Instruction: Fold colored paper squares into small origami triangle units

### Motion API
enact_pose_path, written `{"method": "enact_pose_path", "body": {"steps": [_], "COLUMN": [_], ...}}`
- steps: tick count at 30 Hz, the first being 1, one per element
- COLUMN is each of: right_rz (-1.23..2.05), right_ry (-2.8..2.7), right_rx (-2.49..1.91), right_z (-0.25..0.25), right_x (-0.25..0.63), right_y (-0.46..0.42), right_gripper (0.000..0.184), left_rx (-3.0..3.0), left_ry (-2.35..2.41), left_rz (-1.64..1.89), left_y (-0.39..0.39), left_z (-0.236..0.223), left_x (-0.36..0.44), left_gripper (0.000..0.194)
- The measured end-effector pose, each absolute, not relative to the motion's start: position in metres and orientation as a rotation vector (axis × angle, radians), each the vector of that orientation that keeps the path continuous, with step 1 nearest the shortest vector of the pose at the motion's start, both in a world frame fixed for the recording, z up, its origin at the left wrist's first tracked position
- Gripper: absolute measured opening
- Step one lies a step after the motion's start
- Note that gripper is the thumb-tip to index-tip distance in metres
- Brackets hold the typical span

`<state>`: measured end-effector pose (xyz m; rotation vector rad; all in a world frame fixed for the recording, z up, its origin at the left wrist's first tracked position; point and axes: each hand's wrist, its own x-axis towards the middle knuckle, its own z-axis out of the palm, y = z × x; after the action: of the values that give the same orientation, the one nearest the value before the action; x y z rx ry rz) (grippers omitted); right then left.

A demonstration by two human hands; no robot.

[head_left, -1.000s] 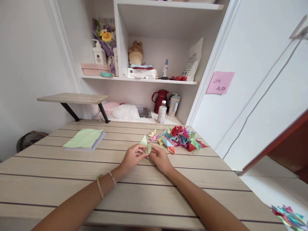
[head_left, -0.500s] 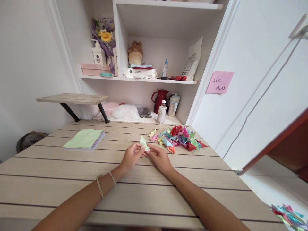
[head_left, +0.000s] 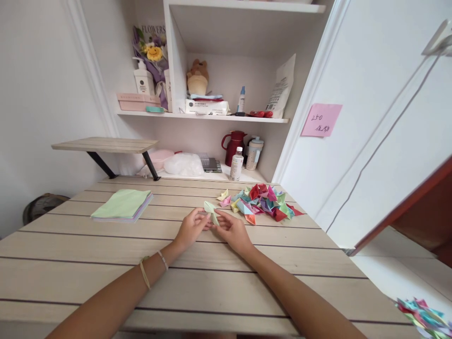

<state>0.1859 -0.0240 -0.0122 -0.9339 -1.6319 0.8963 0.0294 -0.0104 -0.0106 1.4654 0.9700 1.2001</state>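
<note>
My left hand (head_left: pixel 190 229) and my right hand (head_left: pixel 231 230) meet at the middle of the wooden table (head_left: pixel 106 263), both pinching a small pale green folded paper piece (head_left: pixel 210 211) that sticks up between the fingertips. Just beyond and to the right of my right hand lies a pile of folded paper shapes (head_left: pixel 263 202) in red, pink, blue, green and yellow. A stack of flat paper sheets (head_left: pixel 122 205) with a green sheet on top rests to the left, well apart from my left hand.
Shelves at the back hold a red jug (head_left: pixel 233 147), a small bottle (head_left: pixel 237 164), a lidded cup (head_left: pixel 254 153), a white bag (head_left: pixel 184 164) and a pump bottle (head_left: pixel 141 79). A pink note (head_left: pixel 320 120) sticks on the white door at right. More folded papers (head_left: pixel 423 318) lie at bottom right.
The green folded piece has been turned and lowered between my fingertips; both hands stay together at the same spot on the table.
</note>
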Motion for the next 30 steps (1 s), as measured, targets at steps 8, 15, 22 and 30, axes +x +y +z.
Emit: {"method": "enact_pose_path", "body": {"steps": [8,15,22,30], "right_rz": [0.862,0.991,1.149,1.236], "right_ry": [-1.596,-1.552,-1.505,-1.459], "right_rx": [-0.997,-0.999,-0.939,-0.903], "right_z": [-0.010,-0.018,-0.020,-0.019], "right_x": [0.186,0.187,0.187,0.187], "right_y": [-0.023,-0.018,-0.017,-0.018], "right_gripper": [0.029,0.032,0.035,0.042], "left_rx": [1.714,1.782,1.843,1.848], "left_ry": [0.995,1.011,1.007,0.972], "left_rz": [1.171,1.191,1.210,1.200], "left_y": [-0.017,-0.016,-0.015,-0.015], "left_z": [-0.009,-0.014,-0.017,-0.017], "left_x": [0.033,0.034,0.033,0.033], "left_gripper": [0.044,0.039,0.038,0.036]}}
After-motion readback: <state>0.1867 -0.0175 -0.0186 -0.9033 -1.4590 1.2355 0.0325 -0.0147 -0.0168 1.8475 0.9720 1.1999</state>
